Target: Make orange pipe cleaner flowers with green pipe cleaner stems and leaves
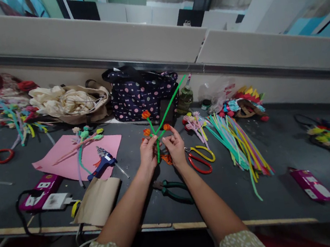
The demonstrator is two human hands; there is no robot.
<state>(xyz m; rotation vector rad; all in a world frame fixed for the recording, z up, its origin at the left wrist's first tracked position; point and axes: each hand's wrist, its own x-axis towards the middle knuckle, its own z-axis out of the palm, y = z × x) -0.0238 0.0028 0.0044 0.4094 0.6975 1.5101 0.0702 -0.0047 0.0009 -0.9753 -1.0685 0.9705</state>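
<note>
Between my two hands, above the dark tabletop, is a pipe-cleaner flower stem (158, 153) with several small orange blooms (145, 114). My left hand (148, 152) pinches the green stem where its branches meet. A long green pipe cleaner (172, 99) slants up and right from that junction. My right hand (173, 146) has its fingers closed on a green branch just below an orange bloom (166, 127). Orange scraps (166, 159) lie on the table behind the hands. Green-handled pliers (174, 189) rest below them, and scissors (200, 159) with red and yellow handles lie to the right.
Bundled colourful pipe cleaners (238, 142) lie at the right. On the left are pink paper (64, 152), a blue glue gun (104, 162), brown cardboard (97, 200) and a purple box (42, 191). A dotted bag (142, 96) and a green bottle (185, 98) stand against the partition.
</note>
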